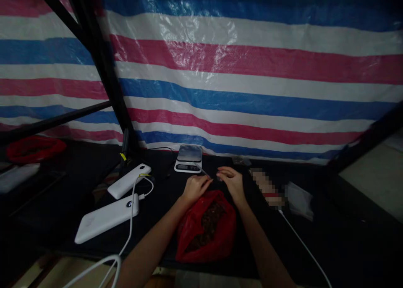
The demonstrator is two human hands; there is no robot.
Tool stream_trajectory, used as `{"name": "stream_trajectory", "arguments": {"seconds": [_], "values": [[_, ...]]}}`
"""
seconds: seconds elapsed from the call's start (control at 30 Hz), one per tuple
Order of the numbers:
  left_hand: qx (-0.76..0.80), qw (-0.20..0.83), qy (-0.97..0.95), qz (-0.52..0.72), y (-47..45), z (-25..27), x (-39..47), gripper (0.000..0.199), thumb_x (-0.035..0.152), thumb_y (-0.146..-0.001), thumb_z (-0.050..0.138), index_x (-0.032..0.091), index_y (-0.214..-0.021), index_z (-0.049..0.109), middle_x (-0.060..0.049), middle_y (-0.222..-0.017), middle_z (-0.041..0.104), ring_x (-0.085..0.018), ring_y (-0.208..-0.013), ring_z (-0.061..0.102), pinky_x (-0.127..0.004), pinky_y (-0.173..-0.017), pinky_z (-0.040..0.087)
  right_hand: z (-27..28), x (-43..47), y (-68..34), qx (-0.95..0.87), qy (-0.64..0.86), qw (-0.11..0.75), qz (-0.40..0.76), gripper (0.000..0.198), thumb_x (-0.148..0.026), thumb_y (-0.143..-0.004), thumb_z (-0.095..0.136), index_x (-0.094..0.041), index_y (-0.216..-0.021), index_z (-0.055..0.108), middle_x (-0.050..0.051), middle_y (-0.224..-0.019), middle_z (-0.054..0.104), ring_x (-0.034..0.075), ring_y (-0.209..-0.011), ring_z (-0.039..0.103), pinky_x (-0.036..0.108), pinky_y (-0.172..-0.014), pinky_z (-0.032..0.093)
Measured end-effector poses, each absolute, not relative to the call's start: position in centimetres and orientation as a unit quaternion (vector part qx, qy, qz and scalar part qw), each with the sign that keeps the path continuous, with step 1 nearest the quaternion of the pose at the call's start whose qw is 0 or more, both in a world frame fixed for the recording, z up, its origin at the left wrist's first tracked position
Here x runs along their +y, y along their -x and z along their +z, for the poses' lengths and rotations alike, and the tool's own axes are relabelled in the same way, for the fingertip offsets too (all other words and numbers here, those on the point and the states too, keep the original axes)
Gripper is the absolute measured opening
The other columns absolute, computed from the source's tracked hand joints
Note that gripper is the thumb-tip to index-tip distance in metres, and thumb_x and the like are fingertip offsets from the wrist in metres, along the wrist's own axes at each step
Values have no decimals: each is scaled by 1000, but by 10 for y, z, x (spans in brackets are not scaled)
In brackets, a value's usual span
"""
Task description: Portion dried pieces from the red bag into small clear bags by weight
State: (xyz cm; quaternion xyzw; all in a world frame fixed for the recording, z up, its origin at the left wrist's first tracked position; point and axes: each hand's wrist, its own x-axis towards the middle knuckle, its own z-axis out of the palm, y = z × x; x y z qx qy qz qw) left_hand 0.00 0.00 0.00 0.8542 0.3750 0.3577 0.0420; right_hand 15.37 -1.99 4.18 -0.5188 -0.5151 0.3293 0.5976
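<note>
Over the black worktop, the person's left hand and right hand face each other, just apart, beyond an open red plastic bag of brown pieces. That bag sits right by the near edge, between the two forearms, mouth up, its brown load on show! The left hand is narrow, fingers bunched, a thin pale strip at the fingertips; whether it is gripped, one cannot tell. The right hand curls too, fingertips bent toward the left, and what it holds, if anything, is too dim to say.

Up at the far edge, just past the left hand, stands a white digital scale with a dark square platform. Over toward the left edge, two long white power banks lie near each other, a white cable plugged into the nearer one. On the right side, a clear plastic pouch lies beside a blurred-out oblong object, and behind everything hangs a red, white and blue striped plastic sheet.
</note>
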Motion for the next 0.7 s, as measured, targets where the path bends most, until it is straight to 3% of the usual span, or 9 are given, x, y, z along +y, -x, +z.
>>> {"name": "stream_trajectory", "arguments": {"seconds": [0.1,0.23,0.33,0.53,0.7], "values": [[375,49,-855,355,0,1,0,22,30,-87,41,21,-92,60,0,-79,68,-11,-65,60,-21,-62,41,28,-20,-151,-557,525,568,302,18,-31,-69,59,-19,-79,67,5,-76,69,20,-71,64,32,-67,51],[380,52,-853,353,-1,-1,1,22,29,-86,43,20,-92,61,-2,-83,68,-12,-67,61,-22,-64,43,18,-31,-144,-622,519,534,243,24,-30,-79,48,-24,-94,65,3,-97,67,19,-92,60,34,-84,46],[386,56,-852,350,1,-3,2,21,26,-85,43,19,-94,61,-3,-84,68,-13,-71,62,-23,-67,44,10,-30,-141,-644,511,506,260,25,-30,-75,54,-24,-97,65,2,-97,67,20,-89,62,33,-81,48],[382,90,-860,327,3,-5,4,22,27,-86,42,20,-91,62,-2,-85,67,-14,-75,62,-22,-68,44,1,-24,-143,-628,535,507,251,18,-29,-75,54,-24,-84,69,2,-87,70,21,-80,65,33,-75,51],[378,134,-859,318,0,1,2,24,25,-87,37,21,-96,60,1,-76,66,-11,-69,60,-20,-66,41,0,-26,-143,-657,553,479,181,21,-28,-79,48,-24,-89,66,3,-84,69,19,-73,65,29,-67,51]]}}
